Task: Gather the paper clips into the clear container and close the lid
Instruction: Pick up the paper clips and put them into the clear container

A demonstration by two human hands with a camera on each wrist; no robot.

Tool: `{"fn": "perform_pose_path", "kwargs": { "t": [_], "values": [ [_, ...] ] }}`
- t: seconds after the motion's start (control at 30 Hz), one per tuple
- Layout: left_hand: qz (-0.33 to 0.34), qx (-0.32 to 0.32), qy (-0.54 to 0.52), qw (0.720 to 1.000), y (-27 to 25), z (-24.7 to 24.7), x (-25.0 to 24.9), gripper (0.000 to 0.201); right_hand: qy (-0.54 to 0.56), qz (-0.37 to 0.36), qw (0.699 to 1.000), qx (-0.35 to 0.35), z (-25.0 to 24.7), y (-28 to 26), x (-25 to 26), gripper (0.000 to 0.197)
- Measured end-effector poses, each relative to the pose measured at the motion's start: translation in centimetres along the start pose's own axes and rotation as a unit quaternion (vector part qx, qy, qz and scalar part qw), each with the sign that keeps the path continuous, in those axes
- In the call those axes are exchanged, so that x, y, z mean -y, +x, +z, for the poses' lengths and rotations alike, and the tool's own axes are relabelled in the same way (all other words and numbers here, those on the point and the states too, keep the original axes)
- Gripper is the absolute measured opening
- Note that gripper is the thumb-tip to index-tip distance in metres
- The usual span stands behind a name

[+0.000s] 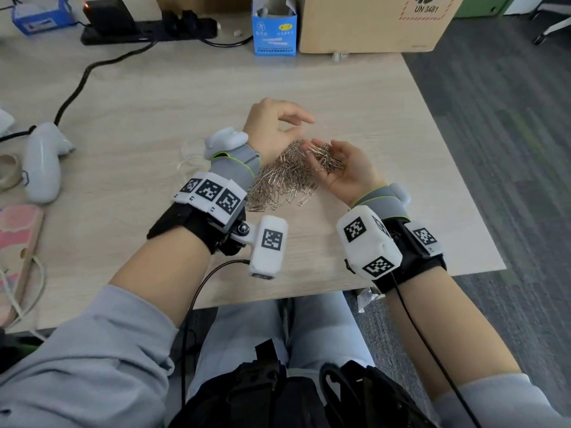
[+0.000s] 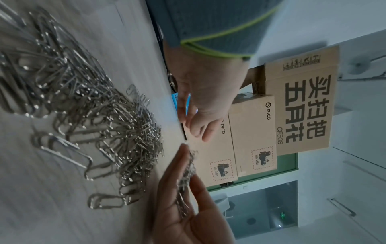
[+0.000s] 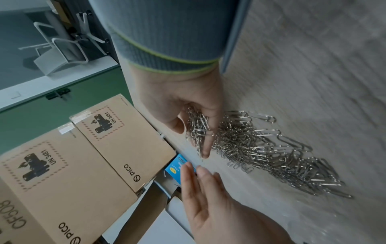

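Note:
A heap of silver paper clips (image 1: 281, 183) (image 2: 94, 115) (image 3: 261, 148) lies on the wooden table (image 1: 355, 97) between my hands. My right hand (image 1: 321, 152) (image 3: 194, 132) is turned palm up just right of the heap, its fingers curled round a bunch of paper clips (image 1: 326, 157) (image 2: 185, 181). My left hand (image 1: 296, 126) (image 3: 196, 170) hovers over the far side of the heap with its fingers relaxed and holds nothing. A faint clear plastic thing (image 1: 189, 156), likely the clear container, lies left of my left wrist, partly hidden by it.
A blue carton (image 1: 273, 29) and a large cardboard box (image 1: 370, 23) stand at the table's back edge. On the left lie a white controller (image 1: 43, 162), a tape roll (image 1: 7, 171), a power strip (image 1: 148, 29) and its black cable. The table's right edge is close to my right hand.

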State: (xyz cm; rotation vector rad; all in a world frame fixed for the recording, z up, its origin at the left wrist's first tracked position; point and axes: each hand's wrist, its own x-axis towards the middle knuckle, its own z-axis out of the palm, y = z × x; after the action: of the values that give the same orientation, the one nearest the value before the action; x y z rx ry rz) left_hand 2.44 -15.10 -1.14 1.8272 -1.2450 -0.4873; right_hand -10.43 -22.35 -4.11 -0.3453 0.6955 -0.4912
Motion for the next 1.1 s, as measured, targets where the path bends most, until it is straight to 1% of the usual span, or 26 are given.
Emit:
{"fn": "perform_pose_path", "kwargs": {
  "t": [0.03, 0.07, 0.1, 0.17, 0.2, 0.23, 0.3, 0.43, 0.53, 0.63, 0.73, 0.93, 1.0, 1.1],
  "values": [
    [-0.009, 0.0, 0.03, 1.0, 0.1, -0.1, 0.3, 0.025, 0.012, 0.004, 1.0, 0.002, -0.2, -0.1, 0.2, 0.029],
    [-0.016, 0.013, 0.061, 0.998, 0.1, -0.1, 0.7, 0.031, 0.026, 0.006, 1.0, 0.003, -0.3, -0.4, 0.3, 0.03],
    [-0.027, 0.039, 0.098, 0.994, 0.0, 0.0, 0.9, 0.044, 0.037, 0.004, 0.999, 0.003, -0.4, -0.6, 0.5, 0.03],
    [-0.055, 0.11, 0.19, 0.974, -0.6, 0.3, 1.0, 0.075, 0.048, -0.004, 0.999, 0.001, -0.5, -1.0, 0.7, 0.03],
    [-0.069, 0.134, 0.231, 0.961, -0.9, 0.7, 1.0, 0.083, 0.049, -0.007, 0.999, 0.0, -0.4, -1.1, 0.8, 0.03],
    [-0.075, 0.14, 0.259, 0.953, -1.2, 1.0, 1.0, 0.084, 0.05, -0.009, 0.999, -0.003, -0.4, -1.2, 0.8, 0.03],
    [-0.066, 0.125, 0.268, 0.953, -1.6, 1.5, 1.2, 0.074, 0.058, -0.017, 0.998, -0.011, -0.5, -1.4, 0.8, 0.029],
    [-0.059, 0.093, 0.196, 0.974, -1.5, 1.5, 2.0, 0.042, 0.071, -0.023, 0.997, -0.012, -0.5, -1.5, 0.8, 0.03],
    [-0.06, 0.074, 0.187, 0.978, -1.5, 1.3, 2.1, 0.029, 0.095, -0.014, 0.995, -0.013, -0.5, -1.5, 0.8, 0.03],
    [-0.06, 0.053, 0.193, 0.978, -1.4, 1.0, 2.2, 0.025, 0.097, -0.012, 0.995, -0.017, -0.5, -1.4, 0.7, 0.031],
    [-0.063, 0.031, 0.185, 0.98, -1.3, 0.4, 2.3, 0.024, 0.064, -0.013, 0.998, -0.024, -0.5, -1.1, 0.4, 0.03],
    [-0.06, -0.02, 0.091, 0.994, -0.8, -1.0, 1.8, 0.026, 0.041, -0.004, 0.999, -0.022, -0.3, -0.8, -0.1, 0.024],
    [-0.053, -0.011, 0.041, 0.998, -0.7, -1.0, 1.1, 0.031, 0.024, 0.008, 0.999, -0.024, 0.0, -0.7, -0.3, 0.023],
    [-0.033, 0.038, -0.014, 0.999, -0.6, -0.4, -0.2, 0.036, -0.019, 0.027, 0.999, -0.025, 0.3, -0.6, -0.5, 0.029]
  ]
}}
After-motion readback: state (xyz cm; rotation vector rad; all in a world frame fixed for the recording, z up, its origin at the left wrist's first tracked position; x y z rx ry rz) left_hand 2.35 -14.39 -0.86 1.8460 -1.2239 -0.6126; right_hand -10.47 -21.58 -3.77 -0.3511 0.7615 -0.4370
